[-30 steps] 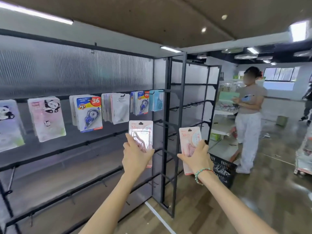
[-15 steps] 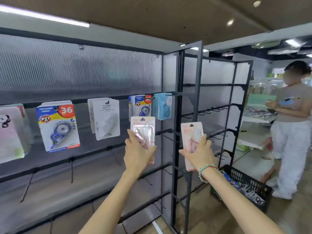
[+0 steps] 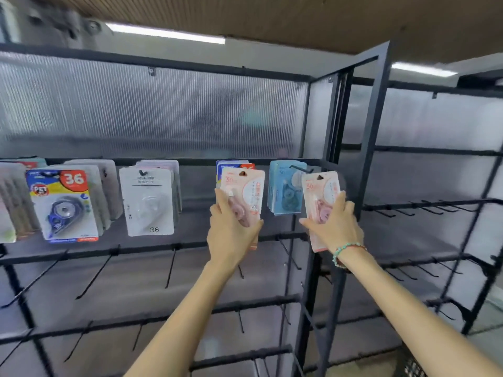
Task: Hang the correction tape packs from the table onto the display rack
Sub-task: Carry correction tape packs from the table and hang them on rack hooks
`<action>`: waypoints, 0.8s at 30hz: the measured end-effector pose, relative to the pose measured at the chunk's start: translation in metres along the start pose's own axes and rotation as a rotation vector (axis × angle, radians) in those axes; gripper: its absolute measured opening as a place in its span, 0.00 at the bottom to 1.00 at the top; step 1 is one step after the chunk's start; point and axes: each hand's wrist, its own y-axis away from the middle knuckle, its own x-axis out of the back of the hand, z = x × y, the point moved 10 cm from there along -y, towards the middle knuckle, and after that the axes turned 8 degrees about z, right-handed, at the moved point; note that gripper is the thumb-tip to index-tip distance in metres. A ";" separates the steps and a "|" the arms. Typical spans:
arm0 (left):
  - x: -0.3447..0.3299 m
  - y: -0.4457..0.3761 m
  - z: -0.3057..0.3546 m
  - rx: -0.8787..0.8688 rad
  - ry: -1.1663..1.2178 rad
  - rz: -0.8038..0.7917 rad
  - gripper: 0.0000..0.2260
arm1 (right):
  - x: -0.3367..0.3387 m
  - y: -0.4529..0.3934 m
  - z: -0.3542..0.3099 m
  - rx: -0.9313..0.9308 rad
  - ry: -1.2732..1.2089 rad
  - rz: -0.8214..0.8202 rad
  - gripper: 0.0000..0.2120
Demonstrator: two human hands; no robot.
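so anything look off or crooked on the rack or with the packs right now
Nothing stands out. The hung packs sit in neat stacks on the display rack. The left hand and right hand each hold a pink pack upright, not yet hooked.

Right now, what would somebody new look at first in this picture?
Probably the two hands reaching up in the middle: the left hand and the right hand each hold a pink correction tape pack up near the rack's top row. Next, the bright blue and yellow pack with a big 36, hanging at the left.
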 end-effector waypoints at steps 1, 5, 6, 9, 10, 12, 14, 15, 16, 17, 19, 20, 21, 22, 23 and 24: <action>-0.003 -0.001 0.002 -0.001 -0.015 0.011 0.48 | -0.002 -0.008 0.000 0.012 -0.016 -0.001 0.55; -0.013 -0.007 0.003 0.028 -0.079 0.039 0.49 | -0.013 -0.033 0.000 0.032 -0.085 -0.010 0.55; -0.015 -0.008 0.002 0.033 -0.091 0.043 0.49 | -0.015 -0.036 0.000 0.040 -0.092 -0.007 0.55; -0.019 -0.011 0.002 0.029 -0.117 0.071 0.49 | -0.020 -0.044 -0.001 0.064 -0.091 -0.018 0.54; -0.020 -0.012 0.001 0.027 -0.127 0.074 0.49 | -0.021 -0.047 -0.001 0.068 -0.093 -0.021 0.55; -0.023 -0.014 0.000 0.021 -0.143 0.075 0.50 | -0.021 -0.050 -0.002 0.078 -0.107 -0.016 0.55; -0.025 -0.014 -0.004 0.029 -0.160 0.080 0.51 | -0.021 -0.050 -0.003 0.092 -0.115 -0.011 0.54; -0.026 -0.013 -0.006 0.039 -0.164 0.084 0.50 | -0.022 -0.048 -0.003 0.099 -0.111 -0.013 0.54; -0.026 -0.013 -0.008 0.047 -0.159 0.094 0.49 | -0.023 -0.046 -0.003 0.109 -0.103 -0.019 0.54; -0.027 -0.012 -0.010 0.051 -0.149 0.108 0.48 | -0.024 -0.044 -0.004 0.119 -0.093 -0.027 0.55; -0.030 -0.013 -0.011 0.057 -0.132 0.120 0.47 | -0.026 -0.041 -0.003 0.129 -0.073 -0.041 0.55; -0.031 -0.014 -0.011 0.062 -0.129 0.116 0.47 | -0.027 -0.041 -0.002 0.130 -0.070 -0.046 0.55; -0.033 -0.014 -0.012 0.066 -0.127 0.112 0.48 | -0.027 -0.040 -0.002 0.134 -0.071 -0.047 0.55; -0.033 -0.015 -0.013 0.066 -0.126 0.114 0.48 | -0.028 -0.040 -0.003 0.141 -0.073 -0.043 0.54; -0.033 -0.016 -0.014 0.066 -0.127 0.120 0.48 | -0.027 -0.040 -0.003 0.147 -0.072 -0.038 0.54; -0.033 -0.017 -0.015 0.064 -0.128 0.125 0.48 | -0.027 -0.041 -0.004 0.151 -0.066 -0.031 0.55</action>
